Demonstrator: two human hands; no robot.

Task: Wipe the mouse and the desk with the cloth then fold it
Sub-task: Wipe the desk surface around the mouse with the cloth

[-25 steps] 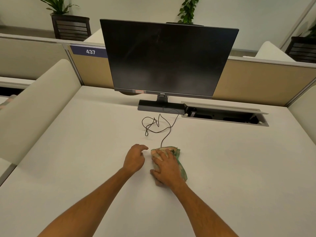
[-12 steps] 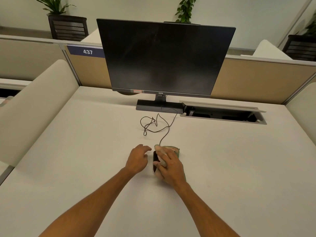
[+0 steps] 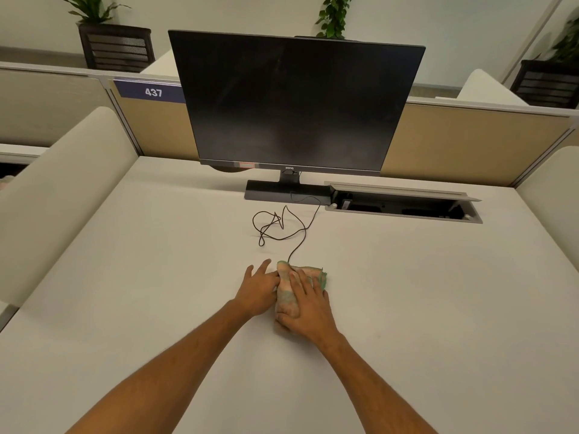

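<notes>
Two hands meet at the desk's [image 3: 125, 308] centre: right hand [image 3: 308, 303] curled over one cloth [image 3: 286, 297] that hides the mouse, left hand [image 3: 258, 286] spread flat at its 9 o'clock; one cable [image 3: 299, 238] runs toward one monitor [image 3: 294, 101] at 12

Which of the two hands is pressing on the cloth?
The right hand lies flat on the cloth. The left hand rests beside it on the desk, fingers spread, touching only the cloth's edge.

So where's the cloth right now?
In the head view, the cloth lies mid-desk under the right hand, beside the left hand, where the black cable ends.
</notes>
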